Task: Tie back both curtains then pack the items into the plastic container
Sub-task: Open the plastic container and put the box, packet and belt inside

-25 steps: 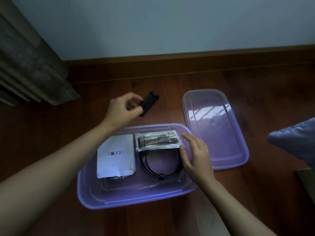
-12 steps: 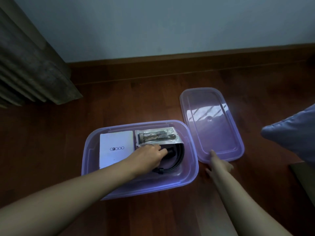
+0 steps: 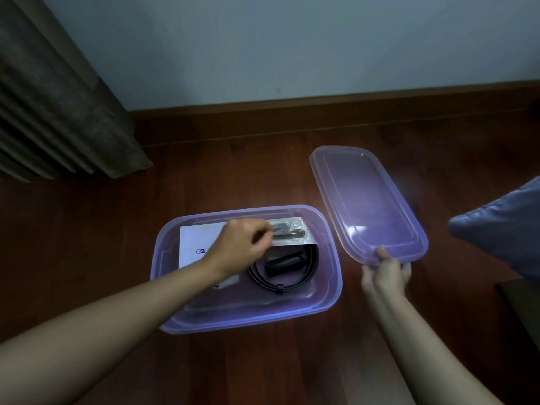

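A purple see-through plastic container (image 3: pixel 248 320) stands open on the wooden floor. It holds a white box (image 3: pixel 194 239), a clear packet (image 3: pixel 293 232), a coiled black cable (image 3: pixel 292 283) and a small black device (image 3: pixel 283 263) lying on the coil. My left hand (image 3: pixel 242 244) hovers over the box and the packet's left end, fingers loosely curled, with nothing in it. To the right lies the matching lid (image 3: pixel 368 200). My right hand (image 3: pixel 385 273) grips the lid's near edge, thumb on top and fingers underneath.
A dark pleated curtain (image 3: pixel 58 112) hangs down to the floor at the back left. A blue cushion (image 3: pixel 502 229) juts in from the right, above a dark furniture edge (image 3: pixel 523 311). A wooden baseboard (image 3: pixel 321 109) runs along the wall behind.
My left hand carried the black device into the container, let it go on the cable and rose. My right hand left the container's side and took hold of the lid's near edge.
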The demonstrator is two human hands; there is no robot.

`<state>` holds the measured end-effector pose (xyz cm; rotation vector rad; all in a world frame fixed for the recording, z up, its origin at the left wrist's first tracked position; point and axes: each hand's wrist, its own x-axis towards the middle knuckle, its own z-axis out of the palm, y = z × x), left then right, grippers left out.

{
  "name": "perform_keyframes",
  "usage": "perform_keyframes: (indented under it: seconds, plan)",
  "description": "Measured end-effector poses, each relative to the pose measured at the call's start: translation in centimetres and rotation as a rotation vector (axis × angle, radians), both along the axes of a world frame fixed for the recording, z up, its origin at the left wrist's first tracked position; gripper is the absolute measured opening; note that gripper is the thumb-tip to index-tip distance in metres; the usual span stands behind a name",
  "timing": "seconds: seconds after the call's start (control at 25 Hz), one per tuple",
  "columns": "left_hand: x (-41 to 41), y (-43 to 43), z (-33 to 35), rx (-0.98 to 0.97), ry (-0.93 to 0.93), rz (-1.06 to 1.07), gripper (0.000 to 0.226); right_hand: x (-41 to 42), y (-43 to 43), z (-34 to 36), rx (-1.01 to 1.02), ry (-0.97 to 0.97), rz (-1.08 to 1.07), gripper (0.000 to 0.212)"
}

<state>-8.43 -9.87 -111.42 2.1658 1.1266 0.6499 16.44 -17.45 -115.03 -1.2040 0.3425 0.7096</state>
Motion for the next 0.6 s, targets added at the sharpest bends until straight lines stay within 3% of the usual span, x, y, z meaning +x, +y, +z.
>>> perform_keyframes:
  seconds: [0.16,0.28,0.36,0.44,0.52,0.6]
  plan:
    - [-0.9,3.1,1.8,-0.440,-0.339,0.458,0.015,0.9,-0.3,1.7,0.245,-0.022,0.298,0.050]
    - [-3.1,5.0,3.9,-0.821,-0.817,0.671,0.038,1.0,-0.7,3.4,0.298,-0.038,0.606,0.049]
    - [-5.7,5.3,5.0,-0.946,-0.983,0.673,0.052,0.7,-0.9,4.4,0.265,-0.042,0.807,0.054]
    - [-7.8,4.0,5.6,-0.963,-0.941,0.666,0.050,-0.1,-1.2,4.6,0.199,-0.063,0.968,0.056]
    - [-9.0,1.6,4.7,-0.853,-0.734,0.689,0.038,-0.9,-1.6,4.1,0.129,-0.102,1.051,0.055]
    - [-10.1,-1.5,2.5,-0.719,-0.524,0.722,0.045,-1.6,-1.7,3.6,0.024,-0.249,1.068,0.051]
